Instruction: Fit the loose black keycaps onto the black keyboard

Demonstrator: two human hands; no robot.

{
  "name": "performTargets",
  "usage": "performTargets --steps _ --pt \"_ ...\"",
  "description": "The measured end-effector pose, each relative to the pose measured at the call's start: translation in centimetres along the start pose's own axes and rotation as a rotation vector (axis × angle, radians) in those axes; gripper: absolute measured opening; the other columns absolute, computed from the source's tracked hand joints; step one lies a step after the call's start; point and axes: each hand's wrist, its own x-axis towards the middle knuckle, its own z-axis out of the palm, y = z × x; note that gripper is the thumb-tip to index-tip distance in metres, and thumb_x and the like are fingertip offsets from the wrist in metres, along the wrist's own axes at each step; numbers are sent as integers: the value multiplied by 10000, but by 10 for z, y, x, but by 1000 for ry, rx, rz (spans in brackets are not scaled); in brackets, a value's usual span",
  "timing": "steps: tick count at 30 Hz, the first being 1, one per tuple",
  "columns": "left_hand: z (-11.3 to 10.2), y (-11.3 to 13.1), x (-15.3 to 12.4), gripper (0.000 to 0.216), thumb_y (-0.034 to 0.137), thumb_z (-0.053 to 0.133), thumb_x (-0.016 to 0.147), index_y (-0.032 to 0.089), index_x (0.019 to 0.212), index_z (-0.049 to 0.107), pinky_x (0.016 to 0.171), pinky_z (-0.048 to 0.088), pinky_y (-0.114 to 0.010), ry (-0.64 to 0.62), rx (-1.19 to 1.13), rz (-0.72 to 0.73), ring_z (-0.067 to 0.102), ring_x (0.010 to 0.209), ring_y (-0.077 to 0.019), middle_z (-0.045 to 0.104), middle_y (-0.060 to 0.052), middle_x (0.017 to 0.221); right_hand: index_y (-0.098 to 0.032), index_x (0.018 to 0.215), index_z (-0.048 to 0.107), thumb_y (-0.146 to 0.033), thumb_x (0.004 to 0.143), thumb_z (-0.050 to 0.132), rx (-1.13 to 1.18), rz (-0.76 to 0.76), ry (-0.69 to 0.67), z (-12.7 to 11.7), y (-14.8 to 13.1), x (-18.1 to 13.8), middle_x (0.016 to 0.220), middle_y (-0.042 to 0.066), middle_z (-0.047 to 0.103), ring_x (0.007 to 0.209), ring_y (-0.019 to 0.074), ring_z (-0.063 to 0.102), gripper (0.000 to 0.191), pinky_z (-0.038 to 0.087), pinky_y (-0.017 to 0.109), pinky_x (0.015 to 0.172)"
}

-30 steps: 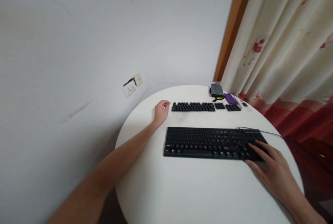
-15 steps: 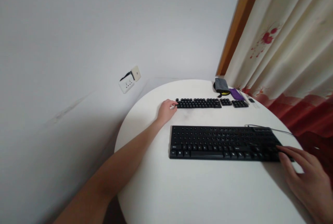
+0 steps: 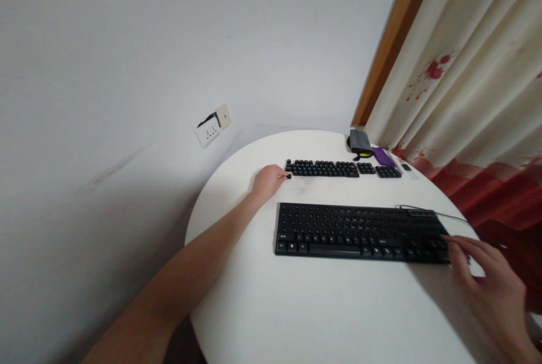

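Note:
My left hand [image 3: 267, 181] pinches a small black keycap [image 3: 288, 176] between thumb and fingertips, just below the left end of a row block of loose black keycaps [image 3: 324, 169]. Nearer to me lies a black keyboard [image 3: 334, 250], with lettered keys in its lower rows and bare key positions above them. Over the keyboard's right end, my right hand [image 3: 486, 273] stretches its fingers out, and their tips lie at the number-pad side. I see nothing in that hand.
Two smaller keycap groups [image 3: 366, 168] continue to the right. Behind them lie a grey pouch [image 3: 359, 141] and a purple cloth [image 3: 383, 156]. A cable [image 3: 451, 216] trails from the keyboard. The round white table [image 3: 237, 296] stands by a wall with a socket [image 3: 208, 132] and a curtain [image 3: 457, 70].
My left hand has drawn slightly down and toward me, and a keycap now shows at its fingertips, apart from the block. The view has shifted a little; my right hand stays at the keyboard.

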Motion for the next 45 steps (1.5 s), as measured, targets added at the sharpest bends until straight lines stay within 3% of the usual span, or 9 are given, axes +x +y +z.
performTargets --steps 4,6,11,15,20,26,34,45 --pt "-10 1 -6 190 239 700 815 258 983 786 757 477 -301 -64 -12 -32 658 823 -209 755 -54 961 -205 978 683 -339 899 560 176 -51 -89 24 -46 28 1015 87 682 931 252 646 198 494 407 883" --pt "-20 4 -10 183 242 722 785 245 954 793 704 473 -278 -132 -58 -32 659 762 -191 763 -48 892 -210 944 684 -321 902 561 289 -101 -202 44 -79 44 986 78 685 944 241 639 171 496 396 883" --pt "-60 21 -23 239 302 763 723 174 923 795 605 420 -225 -550 -383 125 613 672 -143 747 -40 783 -213 937 679 -252 898 572 519 -141 -479 96 -161 65 968 62 694 918 215 635 120 502 348 825" --pt "-85 34 -31 289 346 795 697 155 913 795 540 334 -213 -745 -476 246 482 577 -92 687 -15 675 -208 879 699 -238 881 603 642 -77 -615 121 -195 55 864 31 705 766 179 627 101 493 309 737" --pt "-92 39 -34 312 373 812 687 135 887 791 528 295 -217 -810 -544 270 419 575 -85 646 -9 640 -204 894 710 -267 894 597 799 46 -638 119 -201 40 875 30 716 774 172 629 130 484 287 721" --pt "-83 38 -34 276 349 815 688 148 876 790 529 320 -209 -884 -541 264 452 558 -80 674 -13 659 -197 835 708 -237 868 642 842 6 -683 120 -205 37 789 15 690 708 154 598 84 464 267 673" --pt "-70 29 -32 199 303 822 668 186 827 801 560 387 -210 -1005 -457 266 546 563 -101 728 -21 696 -199 840 717 -160 872 647 785 -178 -716 132 -209 31 861 29 711 817 168 635 86 486 289 785" --pt "-68 35 -34 154 291 811 671 182 778 790 606 419 -202 -1018 -394 231 595 630 -118 736 -17 724 -189 833 698 -118 894 599 649 -386 -668 127 -209 28 868 52 683 864 186 609 137 489 321 800"
